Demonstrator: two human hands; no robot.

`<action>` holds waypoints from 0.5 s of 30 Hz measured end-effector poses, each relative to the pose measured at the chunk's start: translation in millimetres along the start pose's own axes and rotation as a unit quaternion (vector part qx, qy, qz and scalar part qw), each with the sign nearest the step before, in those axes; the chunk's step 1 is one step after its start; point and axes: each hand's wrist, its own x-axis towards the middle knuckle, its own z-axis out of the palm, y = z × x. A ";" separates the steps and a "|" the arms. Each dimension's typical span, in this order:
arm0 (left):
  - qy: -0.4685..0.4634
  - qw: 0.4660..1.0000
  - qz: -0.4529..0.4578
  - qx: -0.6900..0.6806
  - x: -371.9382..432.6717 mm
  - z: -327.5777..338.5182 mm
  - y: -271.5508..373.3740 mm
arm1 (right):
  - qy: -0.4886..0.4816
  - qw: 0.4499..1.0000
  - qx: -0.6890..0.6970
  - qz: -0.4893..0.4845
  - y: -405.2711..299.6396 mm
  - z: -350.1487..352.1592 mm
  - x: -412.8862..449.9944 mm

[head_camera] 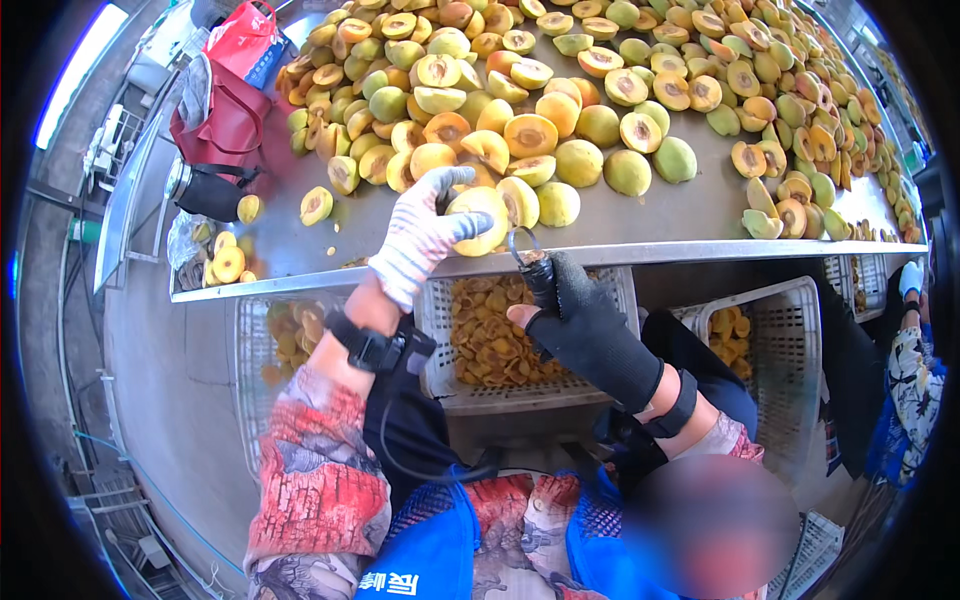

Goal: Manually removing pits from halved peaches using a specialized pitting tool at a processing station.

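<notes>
My left hand (431,225), in a striped white glove with grey fingertips, has its fingers around a halved yellow fruit (478,222) above the near edge of the metal table. Just right of it, my right hand (592,322), in a black glove with the thumb tip bare, grips a tool with a dark wrapped handle (538,277) and a thin metal loop at its top. The loop stands close to the fruit but apart from it. Beyond both hands lies a large heap of halved fruit (531,135), several with brown hollows facing up.
Below the metal table's edge (675,250) stand white plastic crates (525,405) holding fruit pieces. A red bag (225,112), a black flask (214,193) and ring-shaped fruit pieces (229,264) lie at the left. A co-worker's gloved hand (911,277) shows at the far right.
</notes>
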 end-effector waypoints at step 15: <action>0.050 0.875 -0.107 -0.470 -52.7 37.8 22.9 | 0.019 0.995 0.012 -0.100 -0.4 23.8 2.8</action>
